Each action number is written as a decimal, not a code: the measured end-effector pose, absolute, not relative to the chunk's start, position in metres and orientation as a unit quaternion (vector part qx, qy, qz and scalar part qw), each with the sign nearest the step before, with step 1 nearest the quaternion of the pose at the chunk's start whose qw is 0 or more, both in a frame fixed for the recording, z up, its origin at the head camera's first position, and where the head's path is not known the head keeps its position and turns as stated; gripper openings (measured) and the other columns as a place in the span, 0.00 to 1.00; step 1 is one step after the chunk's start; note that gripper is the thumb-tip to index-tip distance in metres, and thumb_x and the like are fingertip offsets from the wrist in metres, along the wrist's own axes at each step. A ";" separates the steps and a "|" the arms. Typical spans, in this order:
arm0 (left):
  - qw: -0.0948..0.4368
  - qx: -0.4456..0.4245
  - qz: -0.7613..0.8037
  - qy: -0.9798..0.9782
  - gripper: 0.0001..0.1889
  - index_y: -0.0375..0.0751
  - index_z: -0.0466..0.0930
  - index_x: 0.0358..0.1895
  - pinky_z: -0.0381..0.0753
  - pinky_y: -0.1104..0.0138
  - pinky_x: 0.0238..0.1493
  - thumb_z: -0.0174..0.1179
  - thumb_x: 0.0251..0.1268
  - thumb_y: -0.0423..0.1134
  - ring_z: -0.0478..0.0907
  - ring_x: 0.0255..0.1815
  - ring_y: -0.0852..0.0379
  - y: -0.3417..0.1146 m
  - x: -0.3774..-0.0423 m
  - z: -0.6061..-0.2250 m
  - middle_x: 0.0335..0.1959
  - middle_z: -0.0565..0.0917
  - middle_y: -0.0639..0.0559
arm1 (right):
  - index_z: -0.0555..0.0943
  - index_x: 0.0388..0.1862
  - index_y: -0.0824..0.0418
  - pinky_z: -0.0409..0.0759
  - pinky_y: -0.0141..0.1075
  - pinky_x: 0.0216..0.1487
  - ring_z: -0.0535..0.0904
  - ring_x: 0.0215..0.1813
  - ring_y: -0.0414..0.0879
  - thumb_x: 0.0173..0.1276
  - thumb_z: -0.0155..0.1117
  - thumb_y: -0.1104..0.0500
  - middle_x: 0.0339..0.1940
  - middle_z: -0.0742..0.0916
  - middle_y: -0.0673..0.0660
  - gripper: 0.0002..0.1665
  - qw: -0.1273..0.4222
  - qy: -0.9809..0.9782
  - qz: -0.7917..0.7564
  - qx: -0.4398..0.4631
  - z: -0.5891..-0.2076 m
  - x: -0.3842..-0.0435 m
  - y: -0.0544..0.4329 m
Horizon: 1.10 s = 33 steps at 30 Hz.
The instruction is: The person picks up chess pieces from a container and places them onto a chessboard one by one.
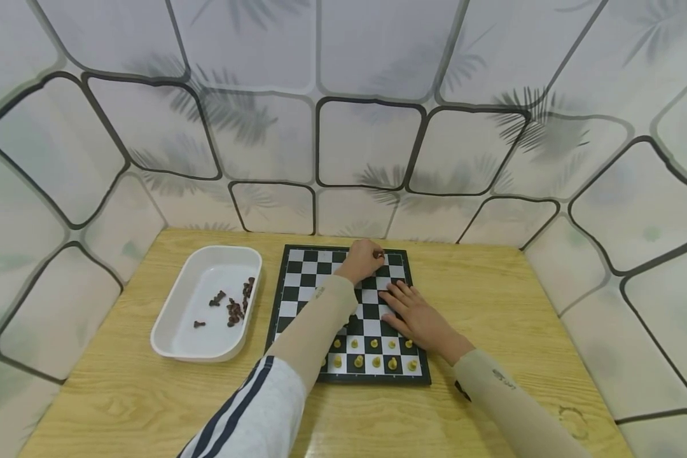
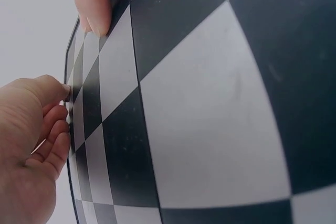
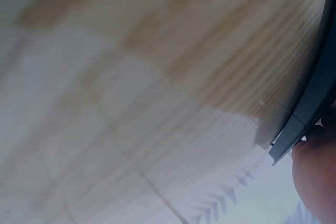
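Head view: wood-grained tabletop (image 1: 464, 280), yellow-brown, extending toward 6 o'clock, with a faint ring-shaped mark (image 1: 574, 422) at 4 o'clock. Pale patterned wall covering (image 1: 372, 143), from 9 through 12 to 3 o'clock, bearing rounded dark outlines (image 1: 317, 143) and grey palm fronds (image 1: 515, 127), darkest at 2 o'clock.

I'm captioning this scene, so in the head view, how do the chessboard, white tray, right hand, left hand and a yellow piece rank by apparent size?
Largest to smallest:
1. chessboard, partly covered
2. white tray
3. right hand
4. left hand
5. yellow piece; several look alike, so I don't rank among them.
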<state>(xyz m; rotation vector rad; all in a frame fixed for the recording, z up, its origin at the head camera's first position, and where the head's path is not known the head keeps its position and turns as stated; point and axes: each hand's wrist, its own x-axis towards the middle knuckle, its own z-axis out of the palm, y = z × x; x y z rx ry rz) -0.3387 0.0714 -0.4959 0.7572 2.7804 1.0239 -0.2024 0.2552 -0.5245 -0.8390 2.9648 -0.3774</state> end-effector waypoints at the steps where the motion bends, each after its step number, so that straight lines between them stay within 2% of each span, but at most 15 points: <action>1: 0.042 0.245 0.337 0.908 0.10 0.39 0.91 0.47 0.75 0.66 0.35 0.60 0.77 0.36 0.79 0.31 0.56 0.071 -0.339 -0.496 0.38 0.90 0.45 | 0.67 0.83 0.58 0.56 0.62 0.84 0.56 0.86 0.64 0.84 0.52 0.41 0.84 0.67 0.65 0.36 0.018 0.955 -0.122 -0.270 -0.525 -0.202 0.255; 5: 0.044 0.240 0.344 0.907 0.10 0.38 0.91 0.49 0.76 0.66 0.37 0.61 0.77 0.35 0.79 0.32 0.55 0.071 -0.338 -0.495 0.39 0.90 0.44 | 0.67 0.82 0.57 0.57 0.62 0.83 0.56 0.86 0.64 0.84 0.53 0.41 0.84 0.67 0.65 0.36 0.017 0.955 -0.127 -0.268 -0.525 -0.202 0.255; 12: 0.058 0.242 0.336 0.908 0.11 0.39 0.91 0.50 0.72 0.68 0.32 0.59 0.78 0.36 0.75 0.25 0.59 0.071 -0.340 -0.497 0.29 0.86 0.47 | 0.67 0.83 0.57 0.57 0.61 0.84 0.56 0.86 0.64 0.84 0.52 0.40 0.84 0.67 0.65 0.37 0.020 0.955 -0.123 -0.269 -0.524 -0.202 0.255; 15: 0.063 0.241 0.333 0.909 0.12 0.39 0.90 0.52 0.77 0.66 0.37 0.59 0.78 0.37 0.79 0.29 0.57 0.071 -0.340 -0.497 0.34 0.89 0.45 | 0.67 0.83 0.57 0.56 0.61 0.84 0.56 0.87 0.64 0.84 0.52 0.40 0.84 0.67 0.64 0.37 0.020 0.955 -0.123 -0.268 -0.525 -0.202 0.255; 20: 0.069 0.233 0.336 0.910 0.13 0.39 0.89 0.57 0.85 0.58 0.50 0.60 0.78 0.38 0.85 0.44 0.51 0.072 -0.339 -0.497 0.49 0.90 0.43 | 0.67 0.83 0.57 0.56 0.61 0.84 0.56 0.87 0.64 0.84 0.52 0.40 0.85 0.66 0.64 0.37 0.023 0.956 -0.123 -0.267 -0.526 -0.203 0.255; 27: 0.065 0.225 0.336 0.912 0.13 0.40 0.89 0.57 0.85 0.56 0.55 0.61 0.78 0.38 0.86 0.51 0.49 0.073 -0.337 -0.497 0.53 0.89 0.43 | 0.66 0.83 0.57 0.56 0.61 0.84 0.55 0.87 0.64 0.84 0.52 0.40 0.85 0.66 0.64 0.37 0.023 0.955 -0.123 -0.268 -0.525 -0.202 0.255; 33: 0.065 0.229 0.331 0.913 0.12 0.40 0.90 0.55 0.85 0.59 0.50 0.63 0.77 0.40 0.85 0.46 0.51 0.073 -0.341 -0.499 0.49 0.90 0.44 | 0.66 0.83 0.57 0.56 0.62 0.84 0.56 0.87 0.64 0.84 0.52 0.40 0.85 0.66 0.64 0.37 0.023 0.955 -0.126 -0.269 -0.525 -0.203 0.256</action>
